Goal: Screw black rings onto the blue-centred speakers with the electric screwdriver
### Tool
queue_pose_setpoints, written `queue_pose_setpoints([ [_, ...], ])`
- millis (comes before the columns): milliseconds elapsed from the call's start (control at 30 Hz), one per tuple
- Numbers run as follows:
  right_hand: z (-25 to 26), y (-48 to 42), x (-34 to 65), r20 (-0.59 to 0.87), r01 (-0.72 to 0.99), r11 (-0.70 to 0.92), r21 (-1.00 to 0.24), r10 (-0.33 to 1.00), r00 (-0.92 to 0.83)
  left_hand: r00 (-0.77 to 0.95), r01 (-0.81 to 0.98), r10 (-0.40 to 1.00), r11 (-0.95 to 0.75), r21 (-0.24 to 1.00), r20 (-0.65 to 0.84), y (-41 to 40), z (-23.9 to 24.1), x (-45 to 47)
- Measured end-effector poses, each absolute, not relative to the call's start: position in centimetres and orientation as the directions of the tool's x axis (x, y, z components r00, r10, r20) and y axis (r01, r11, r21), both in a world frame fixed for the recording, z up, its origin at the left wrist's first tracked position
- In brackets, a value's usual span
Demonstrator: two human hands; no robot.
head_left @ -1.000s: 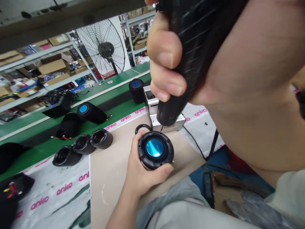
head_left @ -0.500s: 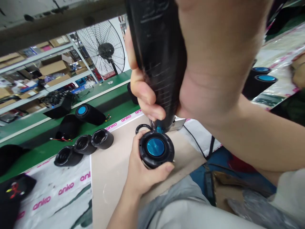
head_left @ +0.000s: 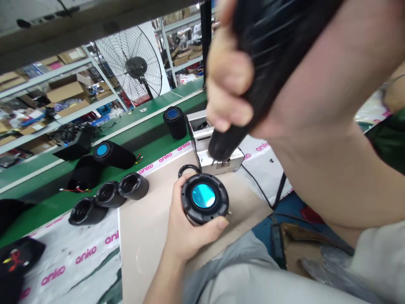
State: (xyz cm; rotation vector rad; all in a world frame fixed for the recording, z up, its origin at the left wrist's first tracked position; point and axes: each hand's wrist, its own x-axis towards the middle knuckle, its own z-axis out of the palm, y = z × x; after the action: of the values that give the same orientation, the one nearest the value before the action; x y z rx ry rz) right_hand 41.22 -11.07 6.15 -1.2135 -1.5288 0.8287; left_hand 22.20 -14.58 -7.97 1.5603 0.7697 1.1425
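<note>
My left hand (head_left: pixel 185 230) is wrapped round a black round speaker unit (head_left: pixel 205 198) with a shiny blue centre, holding it face up over the tan bench top (head_left: pixel 148 228). High and close to the camera, my right hand (head_left: pixel 229 90) is closed on a black electric screwdriver (head_left: pixel 249 71), blurred by motion. Its tip (head_left: pixel 218 157) hangs a little above and behind the speaker, over a small metal box (head_left: pixel 218 158). A black ring (head_left: pixel 187 169) lies just behind the speaker.
Three black open cylinder shells (head_left: pixel 109 195) lie in a row at the left. Speakers with blue ends (head_left: pixel 112 154) (head_left: pixel 174 120) sit on the green conveyor (head_left: pixel 148 139). A floor fan (head_left: pixel 129 63) and stocked shelves stand behind. A black cable (head_left: pixel 265 185) runs right of the box.
The screwdriver tip was down on the speaker's far rim half a second ago; my right hand has since lifted it up and back to the right. My left hand keeps its hold.
</note>
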Motion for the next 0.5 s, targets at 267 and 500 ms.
queue_pose_setpoints([
  [267, 2.5, -8.3, 44.0, 0.392, 0.061, 0.387, -0.92, 0.907, 0.153, 0.347, -0.092, 0.895, -0.267, 0.959, 0.282, -14.7, -8.0, 22.3],
  [500, 1.3, -7.8, 43.0, 0.377, -0.08, 0.403, -0.912, 0.899, 0.222, 0.344, -0.106, 0.901, -0.244, 0.964, 0.265, -14.6, -8.5, 21.9],
])
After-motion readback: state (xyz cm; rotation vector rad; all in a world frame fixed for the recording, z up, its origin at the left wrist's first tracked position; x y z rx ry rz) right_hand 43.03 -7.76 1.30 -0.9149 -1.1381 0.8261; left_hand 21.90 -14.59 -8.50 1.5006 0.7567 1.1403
